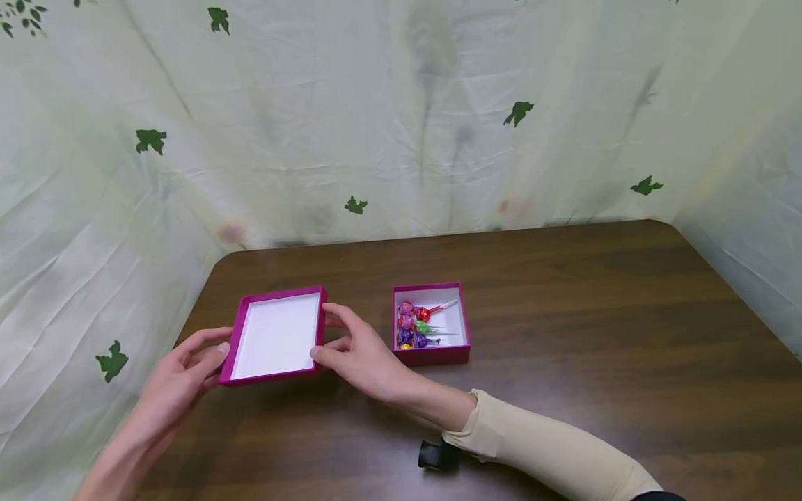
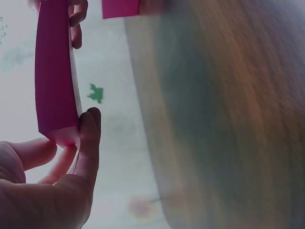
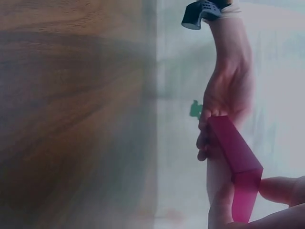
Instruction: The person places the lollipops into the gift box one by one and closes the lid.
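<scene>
Two hands, left hand (image 1: 182,372) and right hand (image 1: 357,351), pinch the lid (image 1: 276,335) between them.

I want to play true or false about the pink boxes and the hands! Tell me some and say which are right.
1. Both hands hold the shallow pink cardboard lid with the white inside. True: left hand, right hand.
2. The lid has lollipops in it. False: it holds nothing.
3. The wrapped lollipops lie in the smaller pink cardboard box. True.
4. The small box sits left of the lid. False: it sits right of it.
5. The brown wooden table is white. False: dark brown.
</scene>
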`<state>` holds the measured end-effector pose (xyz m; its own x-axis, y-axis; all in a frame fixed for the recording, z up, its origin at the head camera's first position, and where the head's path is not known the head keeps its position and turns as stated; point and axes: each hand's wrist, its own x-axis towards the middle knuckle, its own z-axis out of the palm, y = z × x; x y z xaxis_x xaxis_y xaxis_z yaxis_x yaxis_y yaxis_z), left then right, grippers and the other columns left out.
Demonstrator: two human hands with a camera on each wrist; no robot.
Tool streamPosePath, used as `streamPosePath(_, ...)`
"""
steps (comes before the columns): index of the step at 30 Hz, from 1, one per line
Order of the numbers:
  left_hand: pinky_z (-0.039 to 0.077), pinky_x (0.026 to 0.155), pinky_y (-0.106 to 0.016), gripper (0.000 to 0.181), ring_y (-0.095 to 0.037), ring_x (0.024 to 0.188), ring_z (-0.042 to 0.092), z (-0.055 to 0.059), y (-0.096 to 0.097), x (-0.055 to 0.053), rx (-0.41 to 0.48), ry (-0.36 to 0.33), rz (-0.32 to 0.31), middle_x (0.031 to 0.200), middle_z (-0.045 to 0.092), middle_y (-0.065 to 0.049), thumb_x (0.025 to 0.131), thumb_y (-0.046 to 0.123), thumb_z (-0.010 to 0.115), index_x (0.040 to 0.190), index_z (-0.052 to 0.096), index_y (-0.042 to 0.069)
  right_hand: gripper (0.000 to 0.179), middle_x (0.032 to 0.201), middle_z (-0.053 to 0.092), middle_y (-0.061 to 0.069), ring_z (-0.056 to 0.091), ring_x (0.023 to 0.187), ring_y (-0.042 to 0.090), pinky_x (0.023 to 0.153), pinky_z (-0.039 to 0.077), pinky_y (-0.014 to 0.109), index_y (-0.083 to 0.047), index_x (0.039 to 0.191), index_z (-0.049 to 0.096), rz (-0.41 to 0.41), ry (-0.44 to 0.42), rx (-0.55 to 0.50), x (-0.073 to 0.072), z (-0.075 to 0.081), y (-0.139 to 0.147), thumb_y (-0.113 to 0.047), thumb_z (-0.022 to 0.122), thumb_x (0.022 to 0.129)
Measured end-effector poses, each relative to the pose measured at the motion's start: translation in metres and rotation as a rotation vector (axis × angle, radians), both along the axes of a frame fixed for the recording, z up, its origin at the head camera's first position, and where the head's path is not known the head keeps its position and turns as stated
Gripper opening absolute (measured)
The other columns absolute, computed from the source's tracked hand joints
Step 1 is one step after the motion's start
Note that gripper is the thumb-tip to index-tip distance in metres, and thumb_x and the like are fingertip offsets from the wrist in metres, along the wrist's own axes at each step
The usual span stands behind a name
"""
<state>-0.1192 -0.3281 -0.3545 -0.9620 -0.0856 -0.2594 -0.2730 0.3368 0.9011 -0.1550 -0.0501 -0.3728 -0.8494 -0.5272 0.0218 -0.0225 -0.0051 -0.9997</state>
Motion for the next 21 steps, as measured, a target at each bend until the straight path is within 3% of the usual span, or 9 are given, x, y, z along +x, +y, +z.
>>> streamPosePath(6, 0.054, 0.077, -0.026, 0.055, -0.017, 0.086, 0.068, 0.012, 0.017, 0.003, 0.03, 0.059, 0.028, 0.104, 0.065, 0.003, 0.098, 0.036, 0.059, 0.142, 0.044, 0.008, 0.063, 0.135, 0.052, 0.002, 0.066, 0.097, 0.013, 0.081, 0.053, 0.035, -0.016, 0.149, 0.038, -0.006, -0.003, -0.072, 0.001, 0.013, 0.015, -0.019, 0.067, 0.094)
streamPosePath(10, 0.055, 0.075, -0.026, 0.049, -0.017, 0.084, 0.067, 0.018, 0.029, 0.005, 0.058, 0.091, 0.035, 0.102, 0.065, 0.001, 0.097, 0.033, 0.061, 0.138, 0.049, 0.009, 0.061, 0.135, 0.052, 0.001, 0.066, 0.1, 0.016, 0.085, 0.053, 0.034, -0.018, 0.148, 0.041, -0.011, -0.011, -0.097, 0.001, 0.02, 0.028, -0.02, 0.067, 0.094)
streamPosePath(21, 0.056, 0.077, -0.03, 0.045, -0.02, 0.088, 0.069, 0.026, 0.073, 0.001, 0.17, 0.224, -0.021, 0.106, 0.07, -0.007, 0.096, 0.026, 0.065, 0.13, 0.054, -0.001, 0.054, 0.133, 0.055, 0.01, 0.067, 0.089, 0.026, 0.077, 0.057, 0.038, -0.013, 0.144, 0.047, -0.086, 0.046, -0.126, -0.005, 0.027, 0.067, -0.015, 0.067, 0.094)
